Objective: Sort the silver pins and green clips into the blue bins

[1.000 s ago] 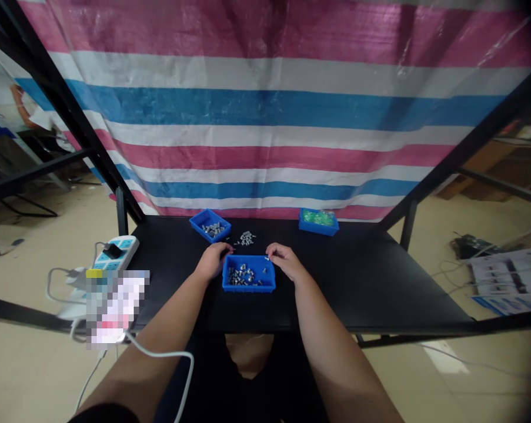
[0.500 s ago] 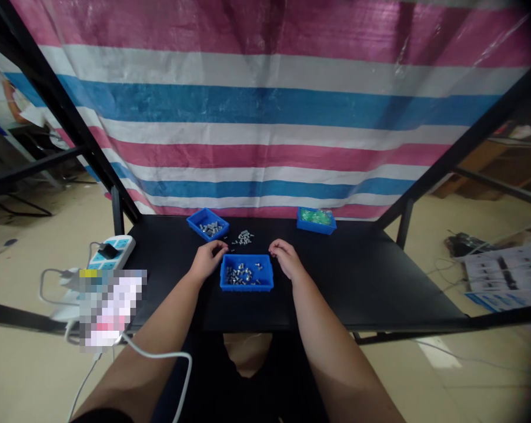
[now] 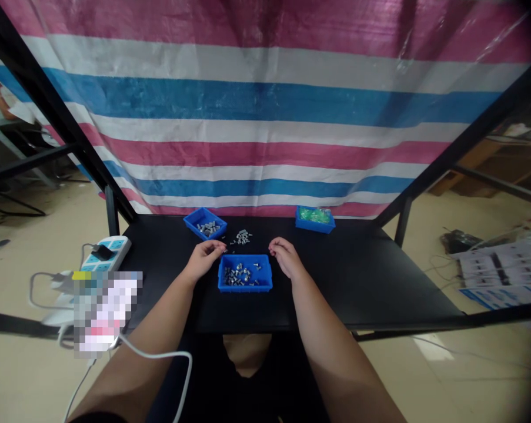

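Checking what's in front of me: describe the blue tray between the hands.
The small rectangular blue plastic tray sits open-topped on the black tabletop, between the hands. Its low walls surround a loose scatter of small grey metal fasteners, gathered mostly toward the left side. The left hand and right hand rest beside its back corners, seemingly not touching it.

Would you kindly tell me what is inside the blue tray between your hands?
The blue plastic tray holds a loose heap of grey metal parts, too small to identify. The heap hides part of the floor and anything beneath it.
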Available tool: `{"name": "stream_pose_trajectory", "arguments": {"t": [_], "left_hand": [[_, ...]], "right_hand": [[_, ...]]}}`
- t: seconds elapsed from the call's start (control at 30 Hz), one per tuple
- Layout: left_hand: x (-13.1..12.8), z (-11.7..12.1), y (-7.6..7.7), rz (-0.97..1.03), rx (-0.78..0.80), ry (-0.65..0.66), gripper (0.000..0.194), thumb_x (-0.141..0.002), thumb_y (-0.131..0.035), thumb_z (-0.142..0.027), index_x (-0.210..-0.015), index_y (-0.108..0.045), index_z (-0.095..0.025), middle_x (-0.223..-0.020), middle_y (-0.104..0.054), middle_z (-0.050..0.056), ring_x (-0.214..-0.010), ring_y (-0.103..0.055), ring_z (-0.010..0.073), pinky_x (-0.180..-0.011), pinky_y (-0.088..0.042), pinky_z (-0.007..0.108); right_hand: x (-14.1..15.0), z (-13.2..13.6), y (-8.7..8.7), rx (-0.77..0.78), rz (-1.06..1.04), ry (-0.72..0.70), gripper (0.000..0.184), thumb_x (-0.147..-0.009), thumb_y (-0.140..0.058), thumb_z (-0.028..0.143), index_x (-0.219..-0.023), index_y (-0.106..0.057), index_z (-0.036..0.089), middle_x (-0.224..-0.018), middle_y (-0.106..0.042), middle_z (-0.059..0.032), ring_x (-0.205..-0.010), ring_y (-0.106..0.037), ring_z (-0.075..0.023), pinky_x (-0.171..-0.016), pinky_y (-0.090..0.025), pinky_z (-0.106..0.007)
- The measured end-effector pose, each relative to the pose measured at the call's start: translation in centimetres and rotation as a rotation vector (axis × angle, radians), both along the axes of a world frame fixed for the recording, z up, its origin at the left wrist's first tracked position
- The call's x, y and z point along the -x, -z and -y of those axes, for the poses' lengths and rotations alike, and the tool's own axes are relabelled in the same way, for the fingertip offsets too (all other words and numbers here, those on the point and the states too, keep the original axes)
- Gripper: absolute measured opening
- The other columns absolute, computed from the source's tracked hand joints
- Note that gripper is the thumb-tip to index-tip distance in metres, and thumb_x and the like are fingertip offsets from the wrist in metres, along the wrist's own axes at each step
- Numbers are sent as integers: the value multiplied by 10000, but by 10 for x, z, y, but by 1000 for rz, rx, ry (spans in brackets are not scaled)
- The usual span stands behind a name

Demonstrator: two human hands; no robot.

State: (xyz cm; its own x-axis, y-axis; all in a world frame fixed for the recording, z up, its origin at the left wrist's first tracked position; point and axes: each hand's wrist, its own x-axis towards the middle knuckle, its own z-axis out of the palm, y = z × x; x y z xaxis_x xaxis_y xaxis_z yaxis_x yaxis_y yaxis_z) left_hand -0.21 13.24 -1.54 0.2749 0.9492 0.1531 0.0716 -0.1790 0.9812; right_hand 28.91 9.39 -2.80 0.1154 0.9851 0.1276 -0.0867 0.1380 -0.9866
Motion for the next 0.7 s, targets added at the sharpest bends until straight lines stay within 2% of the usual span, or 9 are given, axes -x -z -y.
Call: {"name": "stream_pose_trajectory", "arguments": {"t": [0.2,0.53,0.7], "left_hand": [[-3,7,-9,-8,0,85,435,-746,-776,-536,-929,-725,-144,-865,-753,91,-806,-705,209,-797,-571,346],[0,6,-5,-12,4,107,414,-755,-774,-496,-968,-722,-145,-867,-745,88,-813,-705,212,-812,-565,350],[0,4,-8,-19,3,128,371,-831,-697,-488,-1007,-741,-165,-1004,-758,98,-988,-694,251,-925,-533,383]], "right_hand": [[-1,0,1,-7,-30,13,112,-718,-635,314,-737,-584,215,-739,-574,-9,-670,-511,-149,-643,-434,-288],[-2,-2,4,-21,-20,12,133,-747,-619,338,-767,-560,221,-740,-569,-11,-668,-528,-155,-639,-434,-300],[-2,-2,4,-18,-12,22,152,-755,-618,363,-762,-562,222,-727,-572,-10,-676,-536,-161,-641,-437,-303]]}}
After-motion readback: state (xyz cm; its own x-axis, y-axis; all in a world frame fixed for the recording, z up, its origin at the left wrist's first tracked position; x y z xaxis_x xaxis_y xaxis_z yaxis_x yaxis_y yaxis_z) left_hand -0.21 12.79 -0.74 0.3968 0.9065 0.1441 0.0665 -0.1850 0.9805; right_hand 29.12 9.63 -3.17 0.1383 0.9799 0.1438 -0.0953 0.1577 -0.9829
